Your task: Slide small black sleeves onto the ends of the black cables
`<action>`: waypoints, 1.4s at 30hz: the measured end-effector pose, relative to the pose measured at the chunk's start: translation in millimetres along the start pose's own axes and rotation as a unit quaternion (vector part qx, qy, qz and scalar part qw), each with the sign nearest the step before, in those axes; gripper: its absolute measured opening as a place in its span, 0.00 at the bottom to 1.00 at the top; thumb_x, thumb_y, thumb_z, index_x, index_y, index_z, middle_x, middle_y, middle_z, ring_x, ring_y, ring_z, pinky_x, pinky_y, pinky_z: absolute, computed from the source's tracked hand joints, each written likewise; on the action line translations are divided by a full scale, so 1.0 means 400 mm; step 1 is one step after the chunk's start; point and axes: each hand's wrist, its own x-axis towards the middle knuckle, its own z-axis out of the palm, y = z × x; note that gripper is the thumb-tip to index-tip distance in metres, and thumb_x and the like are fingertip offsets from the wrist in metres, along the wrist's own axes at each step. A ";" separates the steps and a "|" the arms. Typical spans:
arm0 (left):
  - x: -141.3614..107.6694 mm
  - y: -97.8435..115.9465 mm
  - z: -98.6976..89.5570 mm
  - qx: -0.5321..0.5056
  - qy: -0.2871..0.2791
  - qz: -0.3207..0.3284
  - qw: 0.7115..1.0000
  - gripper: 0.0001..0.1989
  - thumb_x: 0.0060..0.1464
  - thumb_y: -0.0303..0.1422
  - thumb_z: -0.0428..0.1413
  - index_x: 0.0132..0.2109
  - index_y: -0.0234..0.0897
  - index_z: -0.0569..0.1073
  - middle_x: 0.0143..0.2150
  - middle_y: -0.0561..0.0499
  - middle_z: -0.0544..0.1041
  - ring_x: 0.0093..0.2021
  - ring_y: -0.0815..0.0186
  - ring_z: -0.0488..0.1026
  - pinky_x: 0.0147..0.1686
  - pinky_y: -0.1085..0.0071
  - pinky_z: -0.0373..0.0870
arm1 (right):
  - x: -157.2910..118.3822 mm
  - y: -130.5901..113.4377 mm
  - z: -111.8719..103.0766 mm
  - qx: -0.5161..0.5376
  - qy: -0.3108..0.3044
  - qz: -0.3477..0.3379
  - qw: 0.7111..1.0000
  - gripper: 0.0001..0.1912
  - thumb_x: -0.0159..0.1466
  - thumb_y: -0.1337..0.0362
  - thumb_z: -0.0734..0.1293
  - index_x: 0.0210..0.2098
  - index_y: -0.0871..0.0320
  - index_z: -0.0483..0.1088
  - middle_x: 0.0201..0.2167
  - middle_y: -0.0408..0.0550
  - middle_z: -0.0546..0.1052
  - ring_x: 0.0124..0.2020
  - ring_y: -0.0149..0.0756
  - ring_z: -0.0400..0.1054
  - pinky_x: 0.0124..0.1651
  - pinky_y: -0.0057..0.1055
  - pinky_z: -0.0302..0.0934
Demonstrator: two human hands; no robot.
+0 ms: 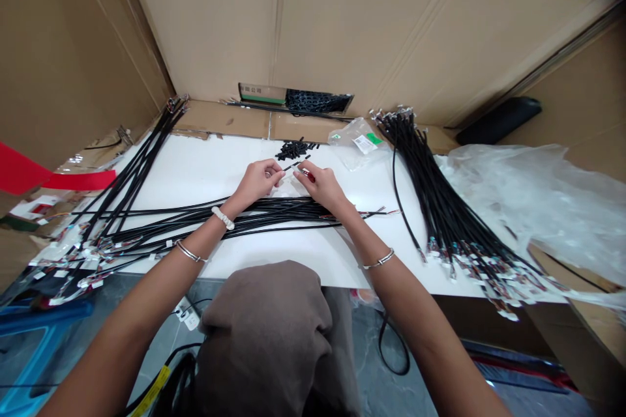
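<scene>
Above the table's middle, my left hand (261, 180) is closed in a pinch on a thin black cable end (288, 167). Its tip points up and right toward my other hand. My right hand (321, 186) is closed, with a small red piece (308, 175) showing between its fingers; its kind is unclear. The fingertips of both hands are close together. Just beyond them lies a pile of short black tube pieces (293, 149). A bundle of black cables (274, 212) runs crosswise on the table under my wrists.
A thick bundle of black cables (425, 176) with white connectors lies at right, next to clear plastic bags (528, 189). More black cables (134, 169) lie at left. A labelled plastic bag (360, 146) sits behind. Cardboard walls (332, 26) enclose the white table (313, 260).
</scene>
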 end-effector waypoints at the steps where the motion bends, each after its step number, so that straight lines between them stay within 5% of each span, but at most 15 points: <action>1: 0.001 -0.001 0.000 -0.001 0.001 0.000 1.000 0.06 0.55 0.33 0.56 0.32 0.33 0.72 0.23 0.53 0.74 0.17 0.75 0.66 0.20 0.80 0.61 | 0.001 0.000 0.000 0.001 0.000 0.002 1.000 0.17 0.67 0.51 0.58 0.41 0.55 0.70 0.19 0.41 0.67 0.22 0.33 0.59 0.31 0.27 0.54; 42: -0.004 -0.012 0.020 0.103 0.100 0.118 0.983 0.05 0.55 0.32 0.57 0.33 0.36 0.73 0.29 0.52 0.78 0.29 0.68 0.71 0.32 0.73 0.65 | -0.002 -0.012 -0.006 0.088 0.040 0.039 0.995 0.17 0.65 0.49 0.62 0.39 0.57 0.70 0.18 0.37 0.62 0.21 0.28 0.53 0.30 0.26 0.50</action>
